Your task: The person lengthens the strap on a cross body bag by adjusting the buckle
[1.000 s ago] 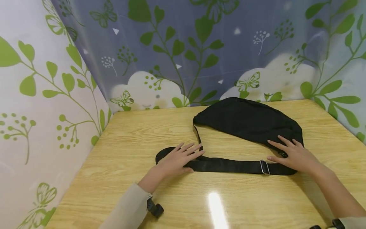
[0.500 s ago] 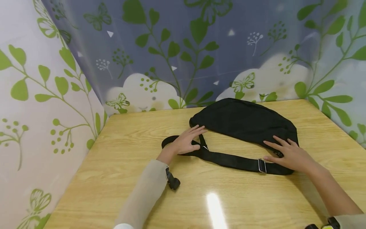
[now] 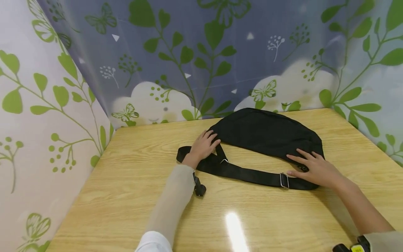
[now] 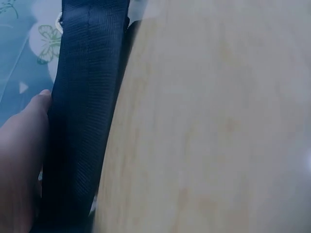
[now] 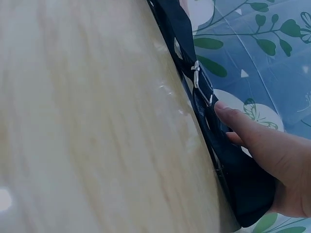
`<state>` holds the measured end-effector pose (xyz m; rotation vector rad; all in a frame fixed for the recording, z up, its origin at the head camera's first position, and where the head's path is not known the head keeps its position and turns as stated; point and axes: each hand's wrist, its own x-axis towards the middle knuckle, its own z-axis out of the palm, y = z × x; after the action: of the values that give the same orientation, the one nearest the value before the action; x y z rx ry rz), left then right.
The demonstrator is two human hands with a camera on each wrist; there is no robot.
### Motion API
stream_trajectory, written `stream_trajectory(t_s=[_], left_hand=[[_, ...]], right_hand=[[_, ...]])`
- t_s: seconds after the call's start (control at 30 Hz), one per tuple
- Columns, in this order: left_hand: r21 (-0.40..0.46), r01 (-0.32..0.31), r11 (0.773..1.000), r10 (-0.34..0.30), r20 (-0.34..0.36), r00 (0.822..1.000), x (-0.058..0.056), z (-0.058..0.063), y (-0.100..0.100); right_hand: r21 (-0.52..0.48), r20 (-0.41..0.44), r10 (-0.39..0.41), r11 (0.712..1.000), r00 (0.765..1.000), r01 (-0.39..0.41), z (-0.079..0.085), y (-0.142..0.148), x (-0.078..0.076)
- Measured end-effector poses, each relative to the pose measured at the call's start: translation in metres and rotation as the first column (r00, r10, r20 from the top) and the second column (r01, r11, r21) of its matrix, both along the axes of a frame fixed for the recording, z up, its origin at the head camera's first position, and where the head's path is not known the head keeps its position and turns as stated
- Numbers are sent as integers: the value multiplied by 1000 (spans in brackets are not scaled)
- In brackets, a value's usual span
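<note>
a black bag (image 3: 264,131) lies on the wooden table (image 3: 126,196), near the far edge, before a wall cloth (image 3: 195,31) printed with green leaves, butterflies and clouds. its broad strap (image 3: 245,173) lies on the nearer side and runs from the right end of the bag toward the left, where a part of it is folded beyond the left hand (image 3: 203,146).

this left hand is at the left end of the bag, above the strap; its fingers are loose and only a little apart, and they do not close around anything. in the left wrist view, the thumb (image 4: 24,145) is just beside the broad black band.

the right hand (image 3: 316,169) rests on the lower right part of the bag with the fingers widely spread. near its thumb, a metal buckle (image 3: 284,180) sits on the strap; the right wrist view shows the same buckle just beside the thumb tip. a smaller metal ring (image 3: 224,161) is on the strap near the left hand.

both arms wear light sleeves (image 3: 173,196), and a dark device (image 3: 199,187) is fixed at the left wrist.
</note>
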<state>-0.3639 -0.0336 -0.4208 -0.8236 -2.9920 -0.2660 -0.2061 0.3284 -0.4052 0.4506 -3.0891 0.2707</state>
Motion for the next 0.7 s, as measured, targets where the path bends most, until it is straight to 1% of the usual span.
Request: stream_trajectory(t_s=[0.07, 0.17, 0.3, 0.4, 0.53, 0.7], left_hand=[[-26, -1, 1000, 0, -22, 1000, 3, 0, -4], [-61, 4, 998, -7, -52, 999, 10, 0, -12], [-93, 16, 996, -23, -75, 997, 24, 2, -25], [-110, 21, 994, -31, -88, 996, 36, 3, -36], [-111, 19, 994, -31, -107, 994, 52, 3, -51], [-92, 13, 996, -25, -127, 992, 72, 4, -66]], right_hand=[[-2, -2, 5, 1000, 1000, -5, 0, -1, -1], [-8, -5, 16, 1000, 1000, -16, 1, -3, -3], [-26, -14, 52, 998, 999, -52, 1, -5, -7], [-57, -27, 90, 994, 996, -92, 1, -7, -11], [-93, -27, 124, 988, 992, -126, 2, -10, -21], [-101, -10, 148, 984, 989, -148, 1, -15, -35]])
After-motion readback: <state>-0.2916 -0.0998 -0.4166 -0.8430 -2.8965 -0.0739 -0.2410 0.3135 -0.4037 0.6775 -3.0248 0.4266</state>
